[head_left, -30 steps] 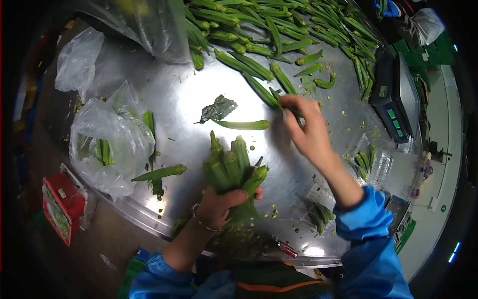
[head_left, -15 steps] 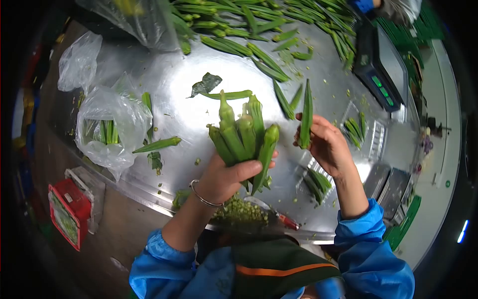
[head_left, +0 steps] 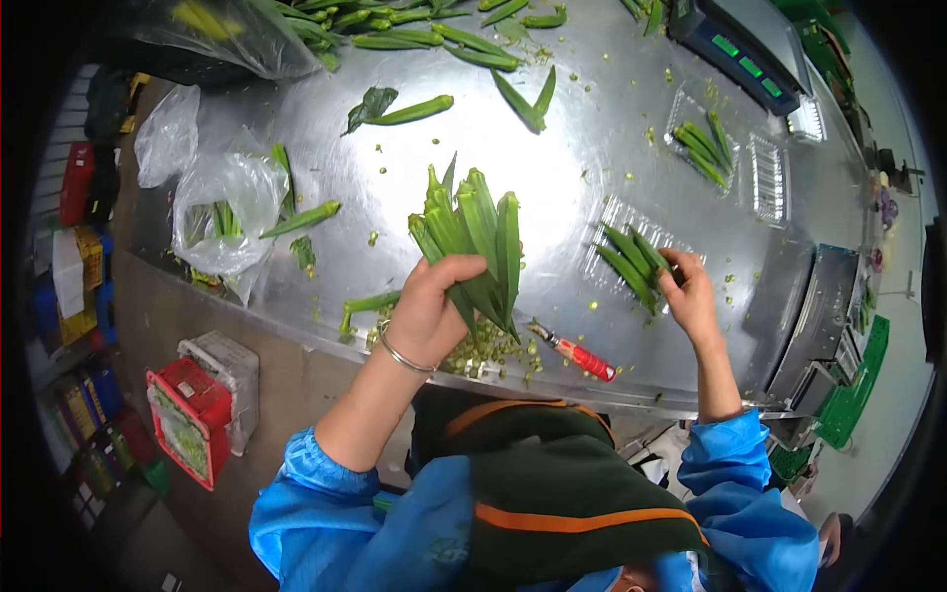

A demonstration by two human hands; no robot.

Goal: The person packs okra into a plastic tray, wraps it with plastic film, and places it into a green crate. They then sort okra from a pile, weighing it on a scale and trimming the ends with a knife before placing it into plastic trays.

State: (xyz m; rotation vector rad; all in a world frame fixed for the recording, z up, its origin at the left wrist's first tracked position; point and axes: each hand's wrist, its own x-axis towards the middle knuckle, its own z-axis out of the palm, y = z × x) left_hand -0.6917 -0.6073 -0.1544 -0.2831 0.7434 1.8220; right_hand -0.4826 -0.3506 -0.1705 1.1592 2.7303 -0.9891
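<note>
My left hand (head_left: 434,306) is closed around a bunch of green okra pods (head_left: 449,232), their stem ends pointing up and away from me. At the right, my right hand (head_left: 689,291) pinches the near end of an okra pod (head_left: 649,251) over a clear plastic tray (head_left: 614,212). Several pods (head_left: 623,268) lie side by side in that tray, beside my fingertips. A red-handled knife (head_left: 588,361) rests on the metal table between my hands, near a heap of okra trimmings (head_left: 483,355).
Another clear tray (head_left: 681,109) with okra sits farther back, beside a scale (head_left: 740,49) with green displays. Loose okra (head_left: 414,109) is scattered on the steel table (head_left: 335,168). An open plastic bag (head_left: 232,197) stands at the left; a red basket (head_left: 192,409) is below the edge.
My right hand has brought an okra pod down and rightward, from upright in the air to the near tray. The left hand still holds its bunch. The view has shifted.
</note>
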